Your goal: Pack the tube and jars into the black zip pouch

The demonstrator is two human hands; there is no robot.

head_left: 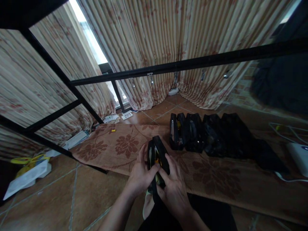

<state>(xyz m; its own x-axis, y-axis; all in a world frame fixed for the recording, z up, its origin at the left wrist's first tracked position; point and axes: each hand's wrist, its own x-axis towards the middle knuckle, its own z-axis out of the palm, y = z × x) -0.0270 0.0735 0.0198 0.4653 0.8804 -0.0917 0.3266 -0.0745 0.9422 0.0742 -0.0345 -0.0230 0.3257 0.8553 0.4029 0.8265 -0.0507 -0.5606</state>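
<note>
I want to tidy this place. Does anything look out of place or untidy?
Slightly. Papers lie scattered on the tiled floor by the curtain, and a small yellow piece sits alone on the floral cloth. The black pouches stand in an orderly row.

My view is dim and bowed at the edges, daylight glaring white through the window (93, 46), while everything far right of it sinks into blurry shadow.
</note>
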